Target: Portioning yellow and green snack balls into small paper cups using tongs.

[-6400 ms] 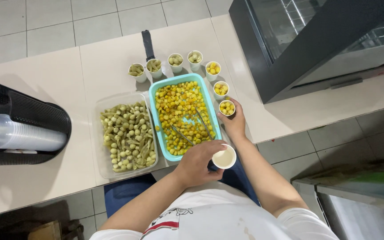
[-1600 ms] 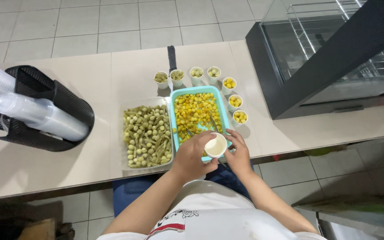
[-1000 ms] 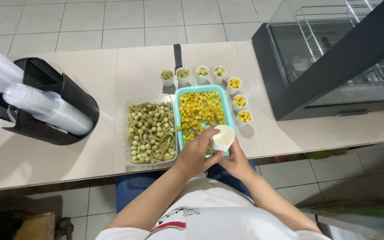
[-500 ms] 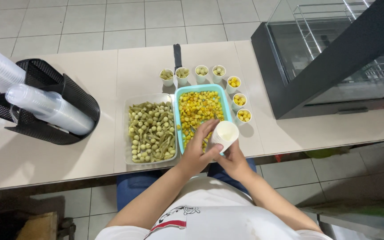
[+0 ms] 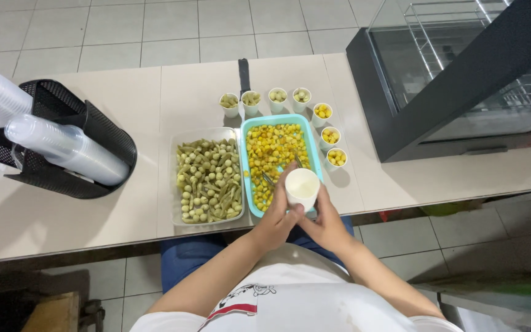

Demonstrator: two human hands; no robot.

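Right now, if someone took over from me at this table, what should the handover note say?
Left hand holds an empty white paper cup over the near end of the teal tray of yellow pieces. Right hand touches the cup from below.
Clear tray of green pieces sits left of the teal one.
Done: seven small cups filled, four green behind the trays, three yellow to the right.
Left: the held cup is unfilled.

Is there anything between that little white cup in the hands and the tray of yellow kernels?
Nothing visible. Both hands, left hand and right hand, hold the white cup directly over the near end of the teal tray.
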